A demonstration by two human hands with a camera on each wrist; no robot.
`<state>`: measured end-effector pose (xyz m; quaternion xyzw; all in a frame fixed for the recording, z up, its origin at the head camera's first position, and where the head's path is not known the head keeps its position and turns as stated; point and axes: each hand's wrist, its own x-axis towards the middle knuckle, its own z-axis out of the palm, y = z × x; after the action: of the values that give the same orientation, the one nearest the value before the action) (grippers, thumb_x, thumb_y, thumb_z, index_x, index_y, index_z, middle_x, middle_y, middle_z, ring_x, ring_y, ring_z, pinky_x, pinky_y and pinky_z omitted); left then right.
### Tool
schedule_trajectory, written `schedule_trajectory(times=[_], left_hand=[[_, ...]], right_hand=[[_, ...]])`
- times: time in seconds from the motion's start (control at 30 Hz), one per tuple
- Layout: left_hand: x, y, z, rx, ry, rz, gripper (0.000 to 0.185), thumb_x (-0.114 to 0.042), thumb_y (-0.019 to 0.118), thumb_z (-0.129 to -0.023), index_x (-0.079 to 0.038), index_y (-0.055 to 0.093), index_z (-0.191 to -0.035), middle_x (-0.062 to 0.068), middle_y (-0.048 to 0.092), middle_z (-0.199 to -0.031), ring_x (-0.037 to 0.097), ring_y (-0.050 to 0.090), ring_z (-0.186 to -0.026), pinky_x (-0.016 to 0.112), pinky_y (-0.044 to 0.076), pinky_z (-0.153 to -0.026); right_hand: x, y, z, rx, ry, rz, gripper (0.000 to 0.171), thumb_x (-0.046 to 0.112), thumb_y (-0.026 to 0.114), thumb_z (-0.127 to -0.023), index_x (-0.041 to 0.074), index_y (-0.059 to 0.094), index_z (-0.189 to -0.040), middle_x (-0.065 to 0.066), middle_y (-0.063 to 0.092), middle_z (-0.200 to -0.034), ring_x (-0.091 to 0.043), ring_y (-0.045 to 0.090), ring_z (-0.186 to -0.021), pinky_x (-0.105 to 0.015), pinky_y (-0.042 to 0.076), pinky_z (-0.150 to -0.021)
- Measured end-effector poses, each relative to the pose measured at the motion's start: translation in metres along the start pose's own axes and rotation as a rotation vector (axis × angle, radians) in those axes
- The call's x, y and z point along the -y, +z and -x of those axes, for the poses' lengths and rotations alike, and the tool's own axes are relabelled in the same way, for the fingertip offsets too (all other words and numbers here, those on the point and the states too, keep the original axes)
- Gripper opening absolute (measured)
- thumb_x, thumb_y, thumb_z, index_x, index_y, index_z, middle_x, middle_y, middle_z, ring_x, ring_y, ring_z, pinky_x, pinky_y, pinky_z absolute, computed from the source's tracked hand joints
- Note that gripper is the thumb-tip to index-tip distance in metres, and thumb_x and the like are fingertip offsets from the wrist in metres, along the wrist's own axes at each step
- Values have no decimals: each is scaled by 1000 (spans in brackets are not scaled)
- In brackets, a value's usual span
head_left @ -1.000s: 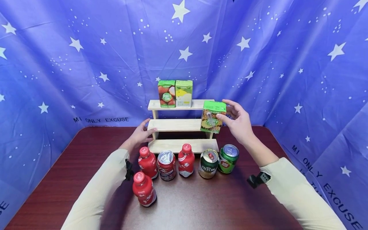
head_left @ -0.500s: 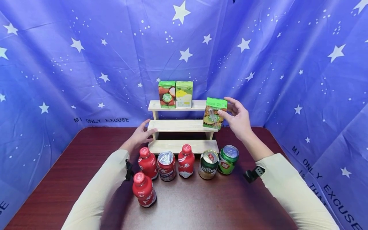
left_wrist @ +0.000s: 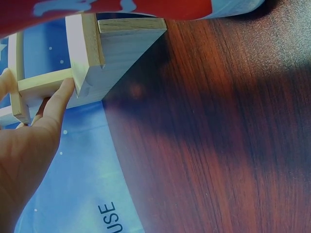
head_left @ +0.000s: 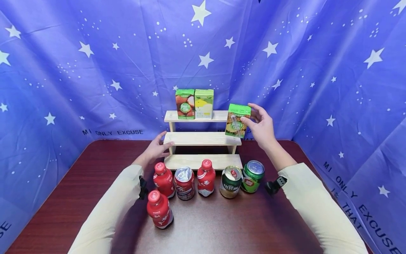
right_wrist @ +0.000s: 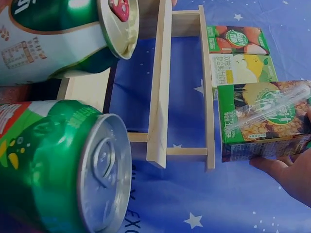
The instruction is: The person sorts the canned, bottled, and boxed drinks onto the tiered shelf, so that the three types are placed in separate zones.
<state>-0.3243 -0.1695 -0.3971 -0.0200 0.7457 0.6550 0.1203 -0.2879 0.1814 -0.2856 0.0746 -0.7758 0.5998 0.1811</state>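
Observation:
My right hand [head_left: 258, 125] grips a green juice carton [head_left: 237, 120] with a pineapple picture and a straw on its face, holding it in the air beside the right end of the wooden three-step shelf [head_left: 201, 138], near the top step. In the right wrist view the carton [right_wrist: 262, 119] sits next to the two cartons on the top step. My left hand [head_left: 157, 148] rests with straight fingers against the left end of the middle step; the left wrist view shows its fingers [left_wrist: 58, 99] touching the wood [left_wrist: 87, 58].
A lychee carton [head_left: 185, 103] and a pale pear carton [head_left: 203, 103] stand on the top step. Three red bottles [head_left: 159, 209], a red can [head_left: 184, 183] and two green cans [head_left: 252, 176] stand on the dark table [head_left: 222, 225]. A starry blue cloth [head_left: 95, 70] hangs behind.
My right hand has lifted the pineapple carton upward and slightly back, from beside the middle step to beside the top step. The left hand has stayed on the shelf.

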Motion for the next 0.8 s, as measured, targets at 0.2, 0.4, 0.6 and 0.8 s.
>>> schedule_trajectory(times=[0.2, 0.4, 0.6, 0.8], left_hand=[[-1, 0, 0, 2, 1, -9, 75, -12, 53, -95, -18, 4, -152, 31, 29, -140, 40, 38, -130, 50, 46, -100], [1, 1, -1, -1, 7, -2, 74, -13, 53, -95, -18, 5, -152, 30, 29, -140, 41, 39, -130, 50, 47, -99], [4, 2, -2, 5, 16, 7, 75, -12, 52, -95, -18, 4, -152, 31, 30, -140, 41, 39, -128, 50, 47, -98], [2, 1, -2, -2, 27, 9, 74, -11, 52, -95, -18, 4, -152, 31, 30, -139, 41, 39, -128, 51, 46, -99]], right_hand=[[-1, 4, -7, -17, 22, -61, 51, 7, 65, -87, 12, 48, -134, 1, 58, -109, -6, 56, -98, -11, 51, -78], [-2, 7, -14, -32, 18, -99, 50, 4, 65, -86, 11, 49, -134, 5, 58, -105, -5, 57, -96, -12, 51, -78], [-2, 10, -22, -50, 37, -115, 51, 3, 65, -86, 11, 49, -134, 1, 58, -108, -8, 57, -99, -15, 52, -83], [1, 14, -32, -62, 40, -148, 50, 4, 65, -87, 13, 49, -133, -3, 59, -112, -12, 57, -102, -20, 52, -86]])
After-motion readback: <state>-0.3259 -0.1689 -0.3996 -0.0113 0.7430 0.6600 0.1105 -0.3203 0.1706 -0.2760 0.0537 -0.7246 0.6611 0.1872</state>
